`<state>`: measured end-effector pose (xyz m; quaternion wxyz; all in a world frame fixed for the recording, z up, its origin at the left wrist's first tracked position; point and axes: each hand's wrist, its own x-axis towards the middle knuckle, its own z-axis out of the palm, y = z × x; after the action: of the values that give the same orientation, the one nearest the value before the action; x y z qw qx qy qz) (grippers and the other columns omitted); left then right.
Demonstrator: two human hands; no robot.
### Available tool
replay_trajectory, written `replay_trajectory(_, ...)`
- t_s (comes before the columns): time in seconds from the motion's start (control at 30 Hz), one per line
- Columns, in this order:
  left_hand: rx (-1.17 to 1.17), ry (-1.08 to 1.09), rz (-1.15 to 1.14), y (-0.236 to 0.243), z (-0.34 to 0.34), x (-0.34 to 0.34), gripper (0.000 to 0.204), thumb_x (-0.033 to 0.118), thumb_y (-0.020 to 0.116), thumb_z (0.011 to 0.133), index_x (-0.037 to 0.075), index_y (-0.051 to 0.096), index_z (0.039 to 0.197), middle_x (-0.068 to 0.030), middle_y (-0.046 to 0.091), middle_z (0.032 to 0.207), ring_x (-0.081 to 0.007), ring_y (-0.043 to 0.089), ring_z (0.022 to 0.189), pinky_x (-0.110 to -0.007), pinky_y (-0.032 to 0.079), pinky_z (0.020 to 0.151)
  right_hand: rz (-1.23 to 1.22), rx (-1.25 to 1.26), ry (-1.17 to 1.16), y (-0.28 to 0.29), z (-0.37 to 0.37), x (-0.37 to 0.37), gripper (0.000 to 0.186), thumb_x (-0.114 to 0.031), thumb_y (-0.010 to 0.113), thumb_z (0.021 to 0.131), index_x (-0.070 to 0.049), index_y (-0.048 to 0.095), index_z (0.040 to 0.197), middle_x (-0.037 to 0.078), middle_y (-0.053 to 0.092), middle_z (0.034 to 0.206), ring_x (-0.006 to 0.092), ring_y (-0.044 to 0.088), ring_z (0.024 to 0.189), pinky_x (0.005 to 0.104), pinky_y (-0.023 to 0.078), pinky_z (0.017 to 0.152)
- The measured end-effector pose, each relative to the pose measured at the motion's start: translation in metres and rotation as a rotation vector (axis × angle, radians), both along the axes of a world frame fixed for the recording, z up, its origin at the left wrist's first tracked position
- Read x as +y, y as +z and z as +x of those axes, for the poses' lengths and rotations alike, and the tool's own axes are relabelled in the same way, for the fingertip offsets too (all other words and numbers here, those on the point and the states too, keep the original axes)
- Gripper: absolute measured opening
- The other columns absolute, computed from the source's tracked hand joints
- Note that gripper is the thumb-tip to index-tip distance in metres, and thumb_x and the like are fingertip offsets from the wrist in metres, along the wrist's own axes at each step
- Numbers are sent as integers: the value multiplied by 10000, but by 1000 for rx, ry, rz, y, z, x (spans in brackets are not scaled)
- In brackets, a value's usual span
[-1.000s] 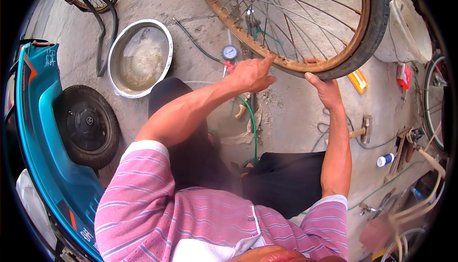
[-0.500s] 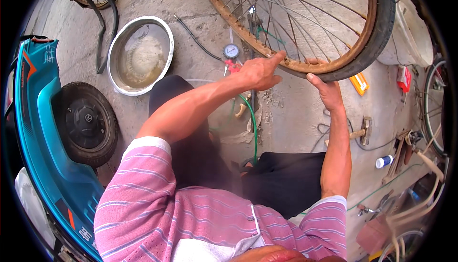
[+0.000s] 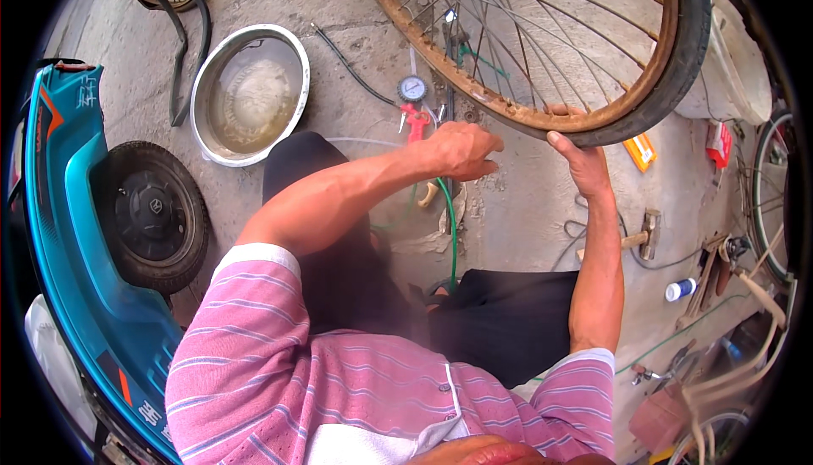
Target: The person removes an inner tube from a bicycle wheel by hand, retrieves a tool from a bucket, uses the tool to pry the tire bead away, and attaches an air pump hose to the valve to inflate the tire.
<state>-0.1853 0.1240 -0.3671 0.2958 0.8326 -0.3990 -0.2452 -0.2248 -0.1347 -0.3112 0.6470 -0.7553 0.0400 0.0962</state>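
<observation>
A spoked bicycle wheel (image 3: 474, 92) with a rusty rim stands before me, its black tire (image 3: 611, 133) loose along the right side. My right hand (image 3: 586, 164) grips the wheel's lower edge, thumb on the tire and fingertips showing inside the rim. Just below and left of the rim, my left hand (image 3: 461, 150) is off the wheel, fingers loosely bent, thumb apart, nothing visible in it. Close behind that hand lies a red inflator (image 3: 415, 124) with a round pressure gauge (image 3: 412, 88) and a black hose (image 3: 360, 71).
A metal basin (image 3: 203, 118) of cloudy water stands at left, near a teal vehicle (image 3: 59, 185) and its small wheel (image 3: 152, 207). On the right are a hammer (image 3: 650, 235), a white bucket (image 3: 737, 67), a yellow box (image 3: 640, 152), a red box (image 3: 718, 143) and a small bottle (image 3: 680, 289).
My left hand has drawn back from the rim, down and slightly left, and its pointing finger has bent. The wheel has shifted slightly right; my right hand still grips it.
</observation>
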Motion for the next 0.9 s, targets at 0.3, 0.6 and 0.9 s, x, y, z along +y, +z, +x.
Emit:
replay_trajectory(0.3,70,-129,242,10,-1,5,343,326,687,879,80,716,1117,-195,731,1008,-403,700,992,-507,548,856,-53,-7,16,-3,0,-3,529,-183,751,917,-25,570,1389,99,624,1359,196,561,1279,362,420,1121)
replay_trajectory(0.6,36,327,254,-38,69,48,239,267,653,845,98,767,970,-158,751,943,-340,722,902,-460,559,781,9,11,-19,-1,-1,-1,523,-178,750,912,-2,577,1372,55,617,1293,156,551,1222,329,408,1097)
replay_trajectory(0.9,180,693,473,-118,76,83,328,326,692,868,118,780,1106,-170,747,1158,-358,710,1085,-452,568,935,-10,-5,-5,0,-1,-5,515,-156,763,903,-5,584,1362,57,615,1316,156,549,1232,334,410,1104)
